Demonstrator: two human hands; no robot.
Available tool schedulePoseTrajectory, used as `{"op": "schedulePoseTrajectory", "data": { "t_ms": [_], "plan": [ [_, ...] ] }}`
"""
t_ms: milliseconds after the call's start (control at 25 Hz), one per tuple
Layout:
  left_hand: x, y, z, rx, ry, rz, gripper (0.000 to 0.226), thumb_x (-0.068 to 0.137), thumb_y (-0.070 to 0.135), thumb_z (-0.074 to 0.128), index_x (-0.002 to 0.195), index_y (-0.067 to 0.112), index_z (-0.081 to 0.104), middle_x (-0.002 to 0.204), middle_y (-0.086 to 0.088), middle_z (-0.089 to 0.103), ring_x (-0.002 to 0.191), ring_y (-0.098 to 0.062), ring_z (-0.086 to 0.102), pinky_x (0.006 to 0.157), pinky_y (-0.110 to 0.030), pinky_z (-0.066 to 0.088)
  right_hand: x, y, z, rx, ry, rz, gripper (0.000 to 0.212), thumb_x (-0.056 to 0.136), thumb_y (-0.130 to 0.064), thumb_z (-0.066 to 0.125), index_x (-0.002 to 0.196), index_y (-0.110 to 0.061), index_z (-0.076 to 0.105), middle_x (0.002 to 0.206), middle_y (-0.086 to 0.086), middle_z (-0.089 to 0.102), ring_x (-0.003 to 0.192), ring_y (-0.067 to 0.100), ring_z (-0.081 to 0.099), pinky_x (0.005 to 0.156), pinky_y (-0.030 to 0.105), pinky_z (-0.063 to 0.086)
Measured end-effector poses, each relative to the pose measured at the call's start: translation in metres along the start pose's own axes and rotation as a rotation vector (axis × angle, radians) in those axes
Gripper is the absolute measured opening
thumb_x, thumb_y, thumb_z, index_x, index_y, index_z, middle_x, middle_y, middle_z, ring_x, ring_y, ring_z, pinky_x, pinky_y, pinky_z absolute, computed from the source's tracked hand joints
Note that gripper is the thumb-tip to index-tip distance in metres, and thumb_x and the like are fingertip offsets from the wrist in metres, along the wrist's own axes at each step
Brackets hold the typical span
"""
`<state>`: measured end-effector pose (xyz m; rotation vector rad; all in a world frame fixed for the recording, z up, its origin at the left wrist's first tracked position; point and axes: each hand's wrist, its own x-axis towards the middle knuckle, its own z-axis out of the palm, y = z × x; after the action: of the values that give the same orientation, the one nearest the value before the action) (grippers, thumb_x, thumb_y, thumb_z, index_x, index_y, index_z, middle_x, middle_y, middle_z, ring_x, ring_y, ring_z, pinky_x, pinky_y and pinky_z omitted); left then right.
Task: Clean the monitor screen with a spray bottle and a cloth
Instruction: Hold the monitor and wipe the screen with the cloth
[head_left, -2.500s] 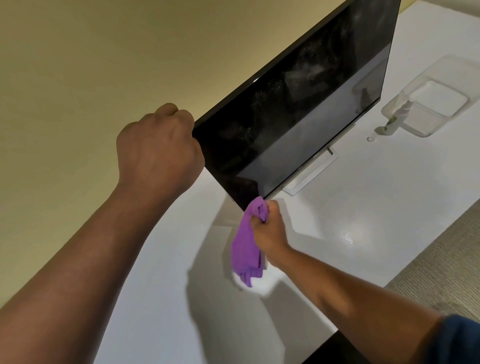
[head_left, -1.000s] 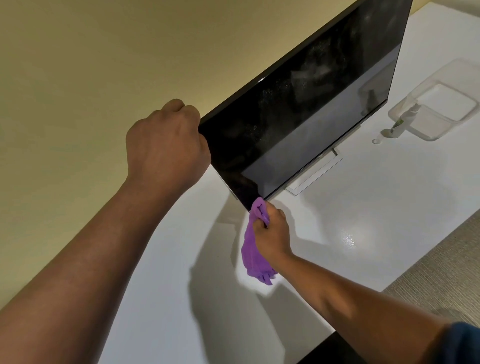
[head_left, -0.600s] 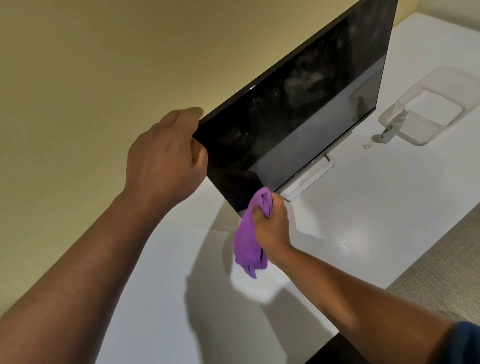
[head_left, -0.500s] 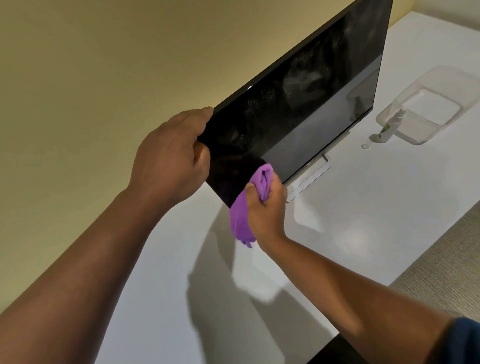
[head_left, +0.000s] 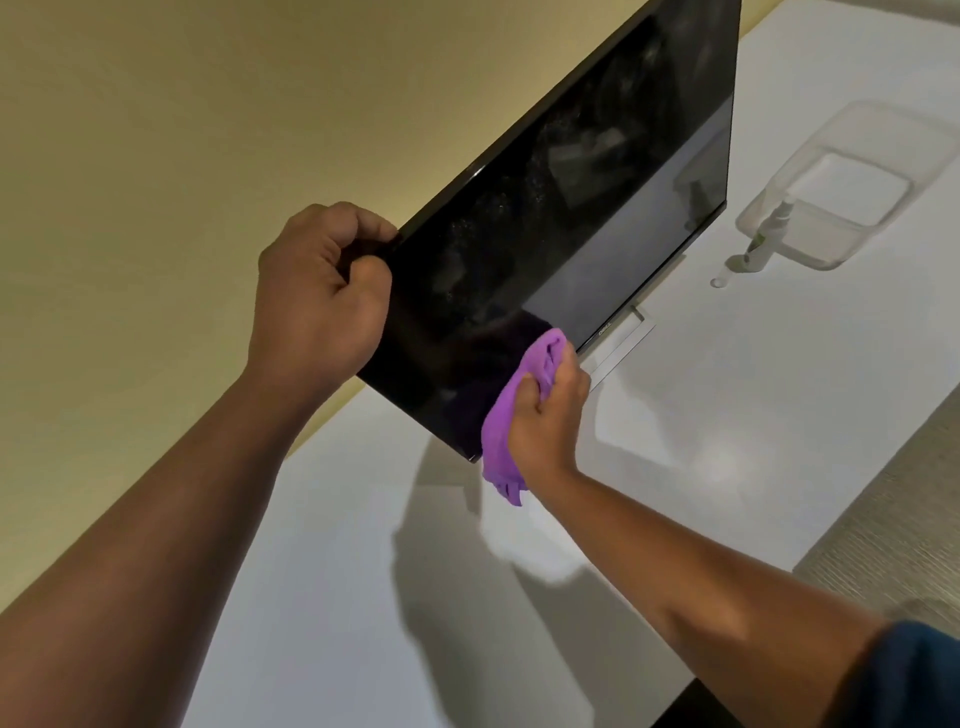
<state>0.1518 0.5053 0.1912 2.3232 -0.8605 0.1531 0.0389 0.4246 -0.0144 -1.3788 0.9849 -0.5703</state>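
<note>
The black monitor (head_left: 597, 218) stands on a white desk (head_left: 753, 415), its dark screen speckled and smeared. My left hand (head_left: 322, 301) grips the monitor's near upper corner, fingers curled round the edge. My right hand (head_left: 548, 415) holds a bunched purple cloth (head_left: 511, 415) and presses it against the lower near part of the screen, close to the bottom bezel. A small spray bottle (head_left: 769, 228) stands far right on the desk, beside a clear container.
A clear plastic container (head_left: 852, 192) sits at the far right of the desk. A small round cap (head_left: 718, 282) lies near the bottle. The monitor's flat stand base (head_left: 623, 343) rests under the screen. A beige wall (head_left: 208, 130) is behind; carpet (head_left: 909, 519) lies lower right.
My right hand has carried the cloth from the lower near corner up onto the screen and along the bottom edge. My left hand shifted its hold on the corner, fingers now curled tighter.
</note>
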Motion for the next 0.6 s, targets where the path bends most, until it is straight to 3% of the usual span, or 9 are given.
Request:
{"op": "schedulePoseTrajectory", "data": {
  "t_ms": [160, 240, 320, 400, 480, 600],
  "plan": [
    [-0.003, -0.006, 0.008, -0.048, 0.043, -0.006, 0.035, 0.081, 0.007, 0.047, 0.102, 0.012, 0.075, 0.107, 0.002, 0.068, 0.102, -0.007, 0.059, 0.085, -0.01, 0.043, -0.032, 0.003, 0.009, 0.038, -0.18, -0.255, 0.047, 0.103, -0.012, 0.052, 0.147, -0.02, 0.039, 0.134, -0.005, 0.039, 0.114, -0.01, 0.048, 0.087, 0.008, 0.047],
    [-0.002, -0.009, 0.008, -0.099, 0.05, -0.025, 0.034, 0.081, 0.005, 0.047, 0.1, 0.012, 0.075, 0.107, 0.0, 0.069, 0.103, -0.008, 0.061, 0.09, -0.016, 0.047, -0.034, 0.022, 0.0, -0.005, -0.21, -0.163, 0.046, 0.103, -0.012, 0.051, 0.146, -0.022, 0.038, 0.129, -0.007, 0.037, 0.113, -0.003, 0.05, 0.079, 0.003, 0.046],
    [-0.001, -0.012, 0.008, -0.171, 0.033, -0.063, 0.034, 0.08, 0.004, 0.047, 0.098, 0.012, 0.075, 0.108, -0.002, 0.071, 0.106, -0.013, 0.065, 0.095, -0.027, 0.052, -0.016, 0.028, -0.008, -0.031, -0.102, 0.051, 0.043, 0.103, -0.014, 0.051, 0.144, -0.02, 0.039, 0.126, -0.006, 0.037, 0.113, 0.012, 0.055, 0.071, 0.002, 0.046],
    [0.001, -0.013, 0.007, -0.236, 0.006, -0.104, 0.035, 0.079, 0.005, 0.048, 0.099, 0.011, 0.076, 0.109, -0.004, 0.073, 0.108, -0.019, 0.067, 0.097, -0.037, 0.055, 0.003, 0.013, -0.009, -0.027, -0.009, 0.099, 0.042, 0.103, -0.015, 0.053, 0.142, -0.019, 0.041, 0.125, -0.003, 0.04, 0.112, 0.017, 0.057, 0.07, 0.003, 0.046],
    [0.002, -0.012, 0.007, -0.277, -0.016, -0.146, 0.036, 0.079, 0.005, 0.048, 0.1, 0.014, 0.076, 0.109, -0.004, 0.073, 0.106, -0.02, 0.068, 0.095, -0.037, 0.056, 0.001, -0.01, 0.0, 0.05, -0.014, -0.051, 0.042, 0.102, -0.016, 0.054, 0.143, -0.018, 0.042, 0.129, -0.002, 0.041, 0.112, 0.009, 0.054, 0.077, 0.003, 0.045],
    [0.0, -0.011, 0.006, -0.298, -0.041, -0.166, 0.036, 0.08, 0.006, 0.048, 0.101, 0.017, 0.075, 0.106, -0.001, 0.073, 0.103, -0.02, 0.069, 0.093, -0.038, 0.056, -0.03, -0.01, 0.007, 0.056, -0.194, -0.276, 0.049, 0.105, -0.022, 0.048, 0.152, -0.022, 0.035, 0.137, -0.008, 0.033, 0.12, 0.0, 0.048, 0.089, 0.009, 0.045]
  ]
}}
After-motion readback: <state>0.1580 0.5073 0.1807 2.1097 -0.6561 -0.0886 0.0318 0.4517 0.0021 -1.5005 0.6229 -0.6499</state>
